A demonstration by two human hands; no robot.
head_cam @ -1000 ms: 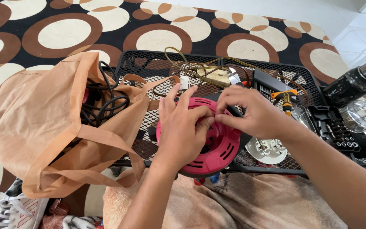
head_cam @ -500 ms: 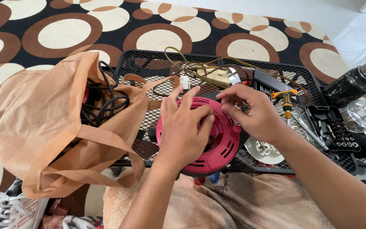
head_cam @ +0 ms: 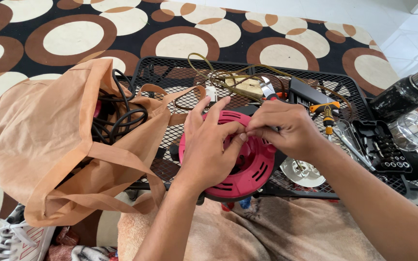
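A round red cable reel (head_cam: 250,176) rests on the near edge of a black wire-mesh table (head_cam: 170,77). My left hand (head_cam: 209,145) lies flat over the reel's left half, fingers spread, thumb tip pressed to the hub. My right hand (head_cam: 284,128) covers the reel's upper right, fingertips pinched together against my left thumb over the middle. What the fingers pinch is hidden.
An orange fabric bag (head_cam: 49,140) with black cables (head_cam: 117,111) inside slumps at the left. On the mesh lie a yellowish cord (head_cam: 218,75), a screwdriver (head_cam: 326,115), a black bit case (head_cam: 383,145) and a white round socket (head_cam: 306,171). A dark flask (head_cam: 405,96) is far right; sneakers (head_cam: 10,239) lower left.
My right hand has slid left from the reel's right side to meet my left thumb at the hub. My left hand has stayed on the reel.
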